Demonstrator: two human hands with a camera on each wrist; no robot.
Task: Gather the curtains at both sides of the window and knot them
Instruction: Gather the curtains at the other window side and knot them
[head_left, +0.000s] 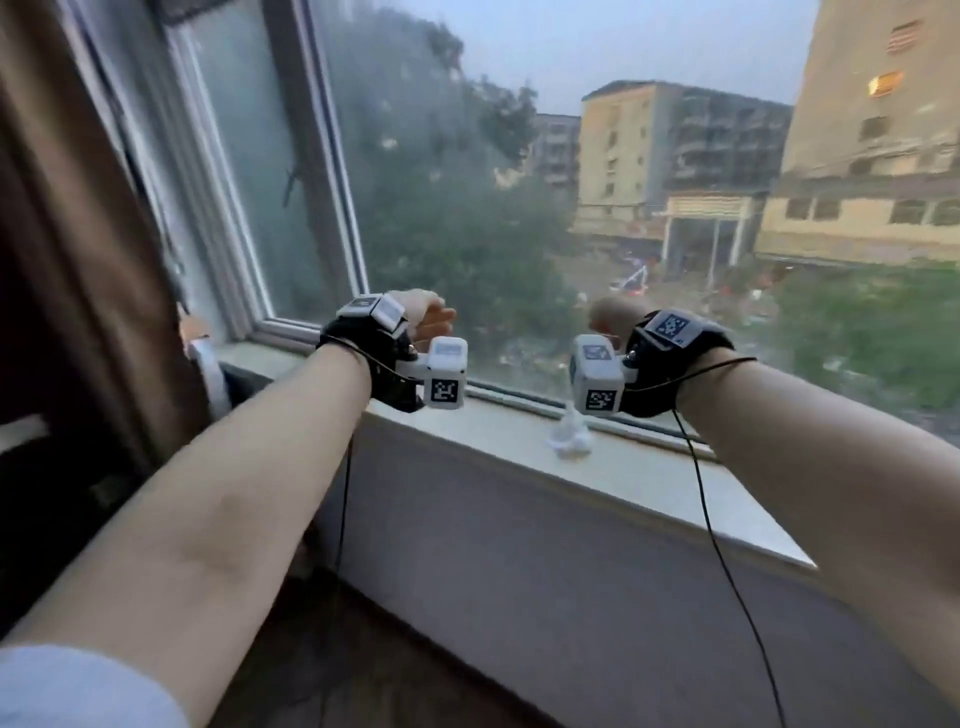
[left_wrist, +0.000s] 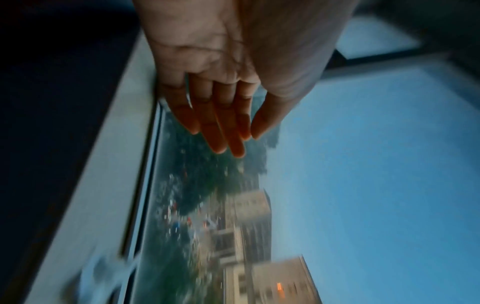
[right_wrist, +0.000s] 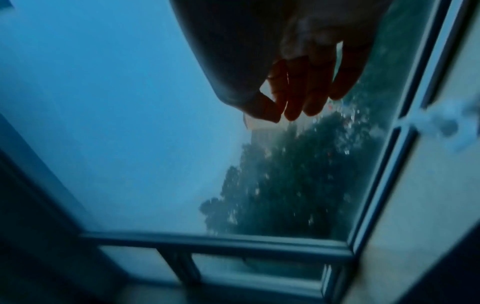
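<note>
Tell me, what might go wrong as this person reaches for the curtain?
Both hands are empty, left hand and right hand. Only the brown fabric curtain at the left shows; the other side's is out of view. Swinging over, the dangling black wrist cables might snag or sweep the crumpled white wad off the pale windowsill.

Dim bluish dusk light through the window (head_left: 467, 182); backlit, motion-blurred wrist views; wide-angle bending at edges.

No words, brands or numbers can be read anywhere. The only signs are black-and-white square code patterns on the white boxes (head_left: 445, 378) strapped to both wrists, which spell nothing legible.
</note>
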